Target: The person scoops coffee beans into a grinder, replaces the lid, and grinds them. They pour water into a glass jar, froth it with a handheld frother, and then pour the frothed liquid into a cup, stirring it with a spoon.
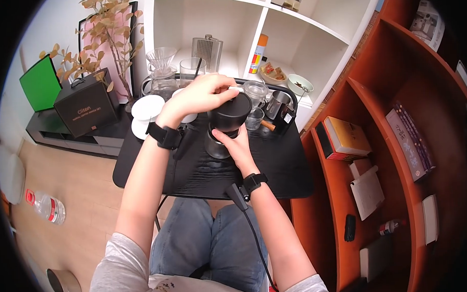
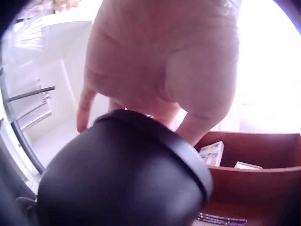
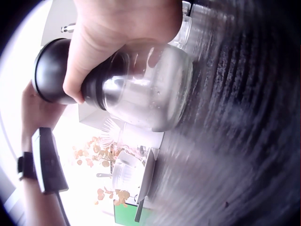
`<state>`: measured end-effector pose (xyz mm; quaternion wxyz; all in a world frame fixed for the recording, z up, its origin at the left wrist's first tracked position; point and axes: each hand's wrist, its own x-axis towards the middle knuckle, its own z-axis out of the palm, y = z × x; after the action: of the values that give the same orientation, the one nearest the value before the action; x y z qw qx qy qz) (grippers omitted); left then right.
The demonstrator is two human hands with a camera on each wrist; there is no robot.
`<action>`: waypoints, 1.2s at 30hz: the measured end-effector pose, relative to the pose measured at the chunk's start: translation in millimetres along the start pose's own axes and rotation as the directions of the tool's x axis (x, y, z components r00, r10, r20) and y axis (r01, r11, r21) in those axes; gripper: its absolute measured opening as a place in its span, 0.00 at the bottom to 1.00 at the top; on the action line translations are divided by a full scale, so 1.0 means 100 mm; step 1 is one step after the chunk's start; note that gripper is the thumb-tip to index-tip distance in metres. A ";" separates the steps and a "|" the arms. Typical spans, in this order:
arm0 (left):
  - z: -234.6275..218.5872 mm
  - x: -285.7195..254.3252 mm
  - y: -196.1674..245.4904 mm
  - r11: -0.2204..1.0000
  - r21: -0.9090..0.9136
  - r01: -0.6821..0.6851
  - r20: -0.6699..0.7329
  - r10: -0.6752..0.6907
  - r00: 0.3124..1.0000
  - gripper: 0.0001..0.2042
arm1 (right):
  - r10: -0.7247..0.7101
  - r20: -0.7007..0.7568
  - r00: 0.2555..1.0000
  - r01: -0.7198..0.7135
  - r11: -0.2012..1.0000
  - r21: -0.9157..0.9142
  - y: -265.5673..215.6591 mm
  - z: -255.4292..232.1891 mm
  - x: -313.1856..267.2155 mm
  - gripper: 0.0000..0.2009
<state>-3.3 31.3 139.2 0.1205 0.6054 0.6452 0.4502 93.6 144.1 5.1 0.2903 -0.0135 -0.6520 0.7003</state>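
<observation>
A manual coffee grinder with a black top (image 1: 232,111) and a clear glass jar (image 3: 162,89) below it stands upright on the black table (image 1: 204,183). My right hand (image 1: 240,148) grips its black middle, with the thumb across the near side, also seen in the right wrist view. Over the top reaches my left hand (image 1: 203,93), its fingers bent down at the far edge, where a small pale part shows by the fingertips. In the left wrist view, the palm is above the black top (image 2: 127,169), which hides what the fingers hold.
A glass dripper (image 1: 161,57) on a carafe stands at the back left, near white round pieces (image 1: 149,106). Behind the grinder are a lidded glass jar (image 1: 255,89), a small glass cup (image 1: 254,119) and a metal cup (image 1: 277,103). A cable (image 1: 254,233) trails from the right wrist.
</observation>
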 end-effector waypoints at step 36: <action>0.56 -0.07 -0.22 0.992 0.021 -0.128 -0.707 0.105 0.699 0.10 | -0.007 -0.037 0.999 0.007 1.000 -0.004 -0.02 0.04 -0.03 0.32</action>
<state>22.4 52.2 88.7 -0.1553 0.4248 0.5959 0.6636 95.2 139.2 6.7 0.3046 -0.0249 -0.6480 0.6976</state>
